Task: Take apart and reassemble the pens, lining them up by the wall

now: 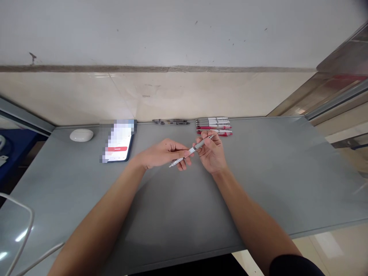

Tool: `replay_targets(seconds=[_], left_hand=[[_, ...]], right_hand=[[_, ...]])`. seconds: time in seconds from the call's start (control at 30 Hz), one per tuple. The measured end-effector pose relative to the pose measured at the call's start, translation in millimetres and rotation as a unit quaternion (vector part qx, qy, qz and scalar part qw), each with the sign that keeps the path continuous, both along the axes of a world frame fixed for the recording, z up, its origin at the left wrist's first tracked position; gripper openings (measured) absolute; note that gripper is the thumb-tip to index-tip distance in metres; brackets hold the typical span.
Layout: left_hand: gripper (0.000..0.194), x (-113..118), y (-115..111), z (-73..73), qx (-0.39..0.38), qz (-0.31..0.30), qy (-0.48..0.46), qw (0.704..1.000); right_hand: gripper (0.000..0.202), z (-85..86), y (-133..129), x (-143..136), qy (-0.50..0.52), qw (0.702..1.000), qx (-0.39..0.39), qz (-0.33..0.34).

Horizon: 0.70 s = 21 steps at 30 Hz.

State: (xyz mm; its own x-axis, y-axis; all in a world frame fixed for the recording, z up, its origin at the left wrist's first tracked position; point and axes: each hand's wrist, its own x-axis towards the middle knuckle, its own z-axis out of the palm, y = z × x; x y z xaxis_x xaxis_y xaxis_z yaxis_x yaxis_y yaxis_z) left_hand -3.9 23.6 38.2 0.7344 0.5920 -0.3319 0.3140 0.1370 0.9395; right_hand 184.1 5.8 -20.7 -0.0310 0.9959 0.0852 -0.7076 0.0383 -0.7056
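Right of 1 phone [118,141]: 1 grey-and-white pen [199,145], clamped in left hand [165,152] and right hand [213,155]; 2 dark pens [170,122]; farther right, red and white pens [214,127], exact count unclear. Left: 1 white mouse [81,135].

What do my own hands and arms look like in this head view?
Your left hand and right hand show no gloves or watch. Both forearms are uncovered. A black sleeve shows on the right arm; no left sleeve is visible.
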Motion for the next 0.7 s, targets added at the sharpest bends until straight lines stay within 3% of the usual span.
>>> replay_targets(seconds=[0.13,0.37,0.53,0.7], left_hand=[[0.036,1.5,-1.1,1.1,0.016,-0.001,0.002,1.0],[0.029,8.2,-3.2,-3.2,0.146,0.062,0.042,0.986],[0.035,4.5,-1.5,-5.5,0.13,0.049,0.026,0.99],[0.036,2.4,-2.1,-0.8,0.061,0.015,0.015,0.998]], right_hand=[[0.022,-0.3,1.0,0.2,0.011,1.0,0.008,0.0],[0.022,1.4,3.2,-3.0,0.0,0.997,-0.032,-0.065],[0.02,1.6,2.6,-2.0,-0.015,0.998,-0.026,-0.059],[0.02,-0.8,2.5,2.1,-0.003,1.0,-0.001,-0.02]])
